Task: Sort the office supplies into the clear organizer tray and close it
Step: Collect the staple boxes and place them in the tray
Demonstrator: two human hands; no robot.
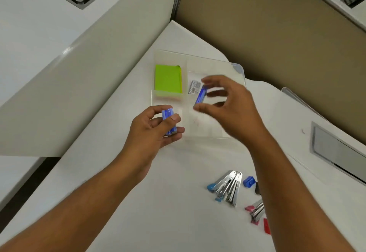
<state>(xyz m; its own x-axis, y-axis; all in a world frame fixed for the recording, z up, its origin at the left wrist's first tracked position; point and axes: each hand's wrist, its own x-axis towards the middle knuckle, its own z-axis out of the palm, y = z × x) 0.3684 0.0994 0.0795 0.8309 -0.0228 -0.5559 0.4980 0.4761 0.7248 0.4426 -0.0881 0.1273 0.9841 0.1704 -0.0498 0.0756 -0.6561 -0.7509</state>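
A clear organizer tray (233, 69) is seen on the white desk (138, 202), just past the middle of the view, uncovered. A green pad of sticky notes (168, 79) lies in its compartment at ten o'clock. In the compartment at one o'clock a small grey-and-white box (194, 86) is seen lying flat.

A small stack of blue staple boxes (169, 121) is gripped by the left hand (152, 131), thumb on top and fingers curled beneath, over the tray's edge at seven o'clock. Another blue staple box (200, 97) is seen on edge between the thumb and fingertips of the right hand (227, 107), above the right-hand compartments and just beside the grey-and-white box. The fingers are spread and blurred, so whether the box is pinched or already loose cannot be told.

On the desk at five o'clock from the tray, well apart from it, several staplers are lying: a silver cluster with light blue ends (227, 187), a darker blue one (248, 181), and a pink one (256, 211), partly hidden by the right forearm. A clear lid (293, 97) seems to rest at three o'clock of the tray.
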